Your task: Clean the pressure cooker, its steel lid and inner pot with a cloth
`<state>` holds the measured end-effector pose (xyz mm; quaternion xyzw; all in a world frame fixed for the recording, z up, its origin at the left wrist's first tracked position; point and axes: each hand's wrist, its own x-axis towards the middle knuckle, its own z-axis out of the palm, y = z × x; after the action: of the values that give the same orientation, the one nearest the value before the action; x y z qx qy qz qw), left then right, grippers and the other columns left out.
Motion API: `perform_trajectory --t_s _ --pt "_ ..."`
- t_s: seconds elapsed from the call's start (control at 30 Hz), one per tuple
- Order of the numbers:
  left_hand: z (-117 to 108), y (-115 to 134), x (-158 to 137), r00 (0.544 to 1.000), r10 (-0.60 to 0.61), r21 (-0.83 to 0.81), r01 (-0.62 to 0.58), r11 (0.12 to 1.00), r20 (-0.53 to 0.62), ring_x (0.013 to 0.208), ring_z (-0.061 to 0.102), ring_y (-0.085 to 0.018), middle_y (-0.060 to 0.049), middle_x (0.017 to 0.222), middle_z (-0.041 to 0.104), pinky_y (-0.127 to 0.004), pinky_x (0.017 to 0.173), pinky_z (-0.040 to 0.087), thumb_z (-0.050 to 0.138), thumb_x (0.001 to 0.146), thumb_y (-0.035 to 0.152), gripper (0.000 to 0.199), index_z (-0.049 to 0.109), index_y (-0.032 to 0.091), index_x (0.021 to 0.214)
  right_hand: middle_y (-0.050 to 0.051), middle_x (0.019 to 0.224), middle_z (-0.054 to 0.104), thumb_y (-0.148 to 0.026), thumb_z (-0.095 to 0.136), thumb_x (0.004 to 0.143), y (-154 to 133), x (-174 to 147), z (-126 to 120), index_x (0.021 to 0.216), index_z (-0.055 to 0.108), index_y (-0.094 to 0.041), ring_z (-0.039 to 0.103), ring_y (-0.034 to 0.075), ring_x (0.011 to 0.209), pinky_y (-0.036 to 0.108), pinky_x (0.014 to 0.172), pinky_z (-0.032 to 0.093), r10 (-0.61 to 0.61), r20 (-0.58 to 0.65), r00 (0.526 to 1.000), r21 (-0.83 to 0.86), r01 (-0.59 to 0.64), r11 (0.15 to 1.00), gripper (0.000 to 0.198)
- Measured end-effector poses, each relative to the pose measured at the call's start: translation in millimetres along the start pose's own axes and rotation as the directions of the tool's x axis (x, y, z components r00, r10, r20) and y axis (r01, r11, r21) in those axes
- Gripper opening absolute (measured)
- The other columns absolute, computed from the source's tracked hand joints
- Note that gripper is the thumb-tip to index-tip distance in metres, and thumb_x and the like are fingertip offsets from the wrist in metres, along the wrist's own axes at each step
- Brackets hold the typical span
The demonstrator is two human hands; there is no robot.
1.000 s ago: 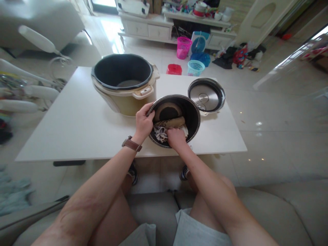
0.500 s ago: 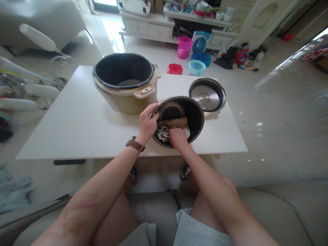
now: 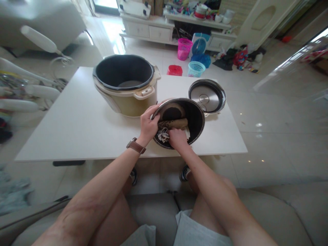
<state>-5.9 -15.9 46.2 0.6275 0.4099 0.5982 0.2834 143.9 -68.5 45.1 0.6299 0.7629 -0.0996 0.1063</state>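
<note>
1. Holds a bunched brown-and-white cloth [image 3: 176,123] inside the dark pot [image 3: 196,119], right hand [image 3: 178,137] curled tight on it.
2. Clasps that tilted pot's rim with the left hand [image 3: 149,124], over the white table [image 3: 84,126].
3. Faces a lid [image 3: 205,98] behind it, metal underside up.
4. Faces, farther left, an open cooker [image 3: 125,103], grey base visible inside.
5. Looks beyond to light-blue [image 3: 196,70] and pink baskets [image 3: 183,50].
</note>
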Motion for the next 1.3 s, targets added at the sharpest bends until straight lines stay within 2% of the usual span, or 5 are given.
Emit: perform_trajectory --t_s 0.47,1.3 --pt "1.5 3.7 0.0 1.000 0.005 0.011 -0.005 1.000 -0.005 0.119 0.071 -0.024 -0.004 0.126 0.079 -0.044 0.112 0.054 0.060 0.086 0.014 0.038 0.080 0.024 0.118 0.021 0.120 0.076 -0.016 0.047 0.100 -0.6 -0.4 -0.9 0.119 0.078 -0.018 0.076 0.028 0.108 0.036 0.091 0.057 -0.001 -0.009 1.000 -0.002 0.001 1.000 0.036" --pt "2.0 4.5 -0.4 1.000 0.027 0.026 -0.027 0.999 -0.002 0.121 0.071 -0.024 -0.005 0.126 0.078 -0.045 0.112 0.054 0.060 0.089 0.016 0.037 0.079 0.025 0.121 0.018 0.118 0.077 -0.017 0.051 0.098 0.7 -0.2 0.4 0.116 0.078 -0.018 0.076 0.028 0.106 0.033 0.089 0.056 -0.002 -0.016 1.000 0.011 0.003 1.000 0.033"
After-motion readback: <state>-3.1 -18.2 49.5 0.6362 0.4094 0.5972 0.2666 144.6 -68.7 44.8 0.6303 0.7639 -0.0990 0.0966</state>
